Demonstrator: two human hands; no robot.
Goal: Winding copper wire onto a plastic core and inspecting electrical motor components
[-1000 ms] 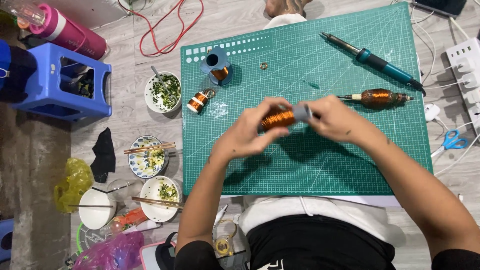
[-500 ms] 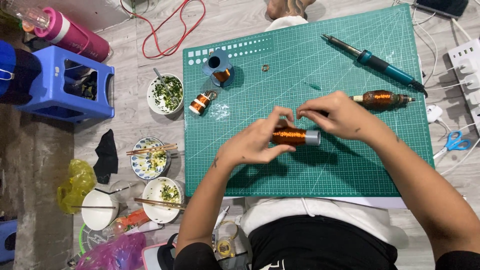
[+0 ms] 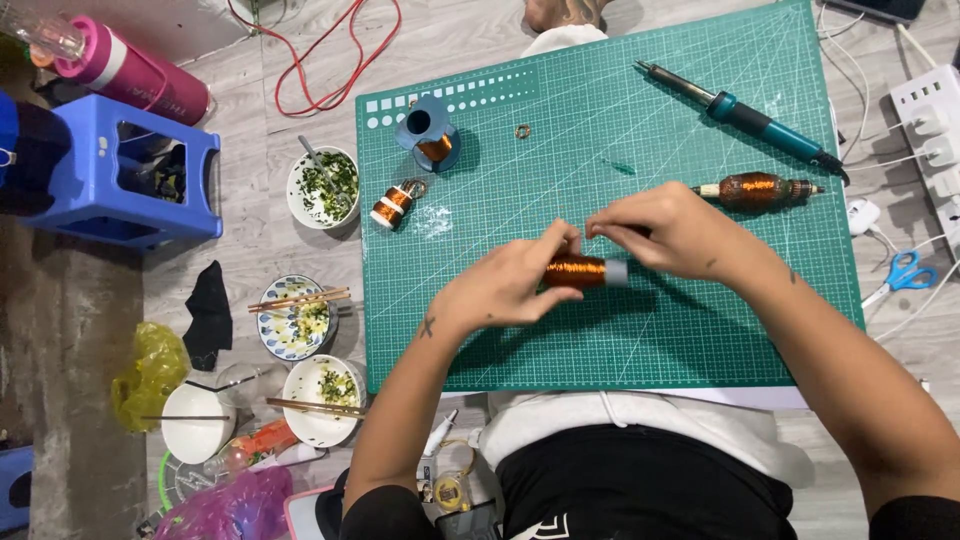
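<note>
Above the green cutting mat (image 3: 700,330), my left hand (image 3: 505,285) holds a copper-wound motor rotor (image 3: 580,271) by its left end. My right hand (image 3: 665,230) pinches at the rotor's top near the left hand's fingertips; whether a wire is between the fingers is too small to tell. A second copper-wound rotor (image 3: 755,189) lies on the mat at the right. A teal-handled soldering iron (image 3: 745,115) lies at the mat's far right. A blue spool of copper wire (image 3: 428,135) and a small copper coil (image 3: 393,205) sit at the mat's far left.
Left of the mat are bowls with food and chopsticks (image 3: 322,188), a blue plastic stool (image 3: 120,180), a pink flask (image 3: 130,75) and a red cable (image 3: 320,60). A white power strip (image 3: 925,125) and blue scissors (image 3: 905,272) lie to the right. A small ring (image 3: 522,131) rests on the mat.
The rotor has come lower and level between my hands. My right hand has shifted from the rotor's right end to above it, near the left fingertips.
</note>
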